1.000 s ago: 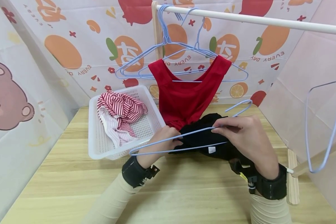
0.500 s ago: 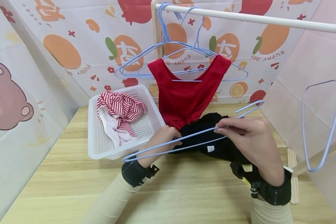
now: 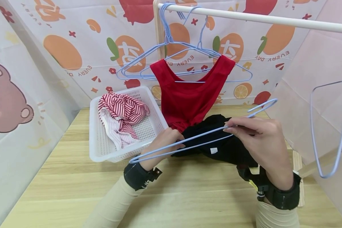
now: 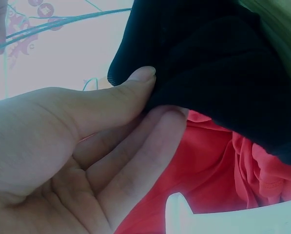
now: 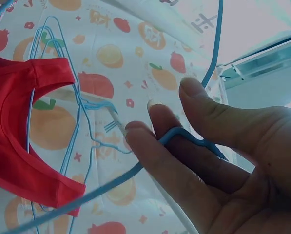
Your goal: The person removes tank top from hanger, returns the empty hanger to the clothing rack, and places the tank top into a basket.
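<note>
My left hand (image 3: 163, 142) pinches the edge of a black garment (image 3: 233, 153) lying rumpled on the table. The left wrist view shows the thumb on top of the black cloth (image 4: 208, 63) and the fingers partly under its edge. A light blue wire hanger (image 3: 205, 134) is held tilted above the garment by my right hand (image 3: 260, 139), its hook pointing right and away. Its far end passes over my left wrist. In the right wrist view, the hanger's wire (image 5: 96, 193) runs between the thumb and fingers near the hook. A white label (image 3: 213, 150) shows on the black cloth.
A white basket (image 3: 95, 148) with red-and-white striped cloth (image 3: 128, 110) stands at the left. A red sleeveless garment (image 3: 191, 98) hangs on a hanger at the back, beside several blue hangers (image 3: 142, 57) on a white rail (image 3: 259, 19). Another hanger (image 3: 339, 148) hangs at the right.
My right hand has moved to the right and a little towards me, carrying the hanger, whose hook end has also shifted right. The left hand stays on the black garment, nearly unmoved.
</note>
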Demonstrator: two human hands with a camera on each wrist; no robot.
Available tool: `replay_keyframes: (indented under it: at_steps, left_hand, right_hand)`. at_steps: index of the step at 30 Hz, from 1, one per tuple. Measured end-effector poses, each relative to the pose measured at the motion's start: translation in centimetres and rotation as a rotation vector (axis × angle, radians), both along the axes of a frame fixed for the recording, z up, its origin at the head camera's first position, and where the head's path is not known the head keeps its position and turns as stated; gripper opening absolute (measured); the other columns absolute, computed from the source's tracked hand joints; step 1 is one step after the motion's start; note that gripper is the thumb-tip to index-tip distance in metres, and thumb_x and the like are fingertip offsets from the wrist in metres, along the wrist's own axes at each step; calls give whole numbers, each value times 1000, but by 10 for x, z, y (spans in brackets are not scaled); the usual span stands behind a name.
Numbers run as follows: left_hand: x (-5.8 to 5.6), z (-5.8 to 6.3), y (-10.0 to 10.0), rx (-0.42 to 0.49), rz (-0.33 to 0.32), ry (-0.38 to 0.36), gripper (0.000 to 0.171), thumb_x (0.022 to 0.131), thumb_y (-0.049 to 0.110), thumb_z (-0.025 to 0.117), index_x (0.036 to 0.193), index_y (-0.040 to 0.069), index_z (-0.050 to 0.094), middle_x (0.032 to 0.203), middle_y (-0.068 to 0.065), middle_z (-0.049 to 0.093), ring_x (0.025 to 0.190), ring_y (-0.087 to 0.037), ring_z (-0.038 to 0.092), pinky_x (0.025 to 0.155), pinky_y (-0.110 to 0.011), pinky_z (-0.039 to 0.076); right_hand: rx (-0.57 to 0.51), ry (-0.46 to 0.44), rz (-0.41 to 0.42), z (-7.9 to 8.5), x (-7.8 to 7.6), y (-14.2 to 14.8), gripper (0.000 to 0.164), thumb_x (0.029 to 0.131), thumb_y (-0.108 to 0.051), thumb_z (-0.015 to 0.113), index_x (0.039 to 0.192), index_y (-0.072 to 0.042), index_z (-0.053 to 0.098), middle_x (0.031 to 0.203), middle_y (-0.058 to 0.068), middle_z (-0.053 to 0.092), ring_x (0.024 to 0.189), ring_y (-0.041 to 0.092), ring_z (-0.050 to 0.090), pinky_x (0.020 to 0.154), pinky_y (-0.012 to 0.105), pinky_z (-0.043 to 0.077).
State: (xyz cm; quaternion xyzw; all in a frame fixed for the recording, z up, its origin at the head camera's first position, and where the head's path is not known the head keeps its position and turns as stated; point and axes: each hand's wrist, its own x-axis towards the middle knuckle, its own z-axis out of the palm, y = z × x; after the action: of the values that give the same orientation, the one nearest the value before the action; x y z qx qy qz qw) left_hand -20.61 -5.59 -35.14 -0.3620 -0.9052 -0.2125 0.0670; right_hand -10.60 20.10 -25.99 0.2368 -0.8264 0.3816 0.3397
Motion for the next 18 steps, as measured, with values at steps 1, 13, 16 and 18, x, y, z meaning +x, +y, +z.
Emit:
replay_keyframes:
  at_steps: [1,13,16,18]
  left_hand:
    - [0,-1,0,-4,2,10,5,84,11,84,80,13,81,68,2,71,66,-14,61,61,-26,49]
    - [2,-7,-2,17,-5,55,5,87,7,81,91,9,82,79,-4,75,76,-18,64,66,-26,52]
    - [1,-7,-2,21,-9,29,6,88,6,79,92,9,82,80,-5,76,75,-17,62,66,-24,52]
    - [1,-7,-2,11,-10,18,7,88,8,80,94,8,82,82,-6,76,77,-18,62,68,-25,51]
  right_hand:
    - [-7,7,-18,0,-1,1,29,70,15,85,95,-1,81,85,11,78,82,-13,66,78,5,52]
    - [71,-17,-191,-3,-18,11,20,78,1,86,96,-4,82,83,11,77,73,-8,59,72,-1,44]
    - [94,-56,-205,-5,-22,12,19,79,-1,85,98,-5,82,85,11,77,76,10,68,76,-3,43]
    - [95,-71,-206,-5,-23,13,19,80,-1,84,99,-5,81,88,14,77,78,22,70,78,-4,41]
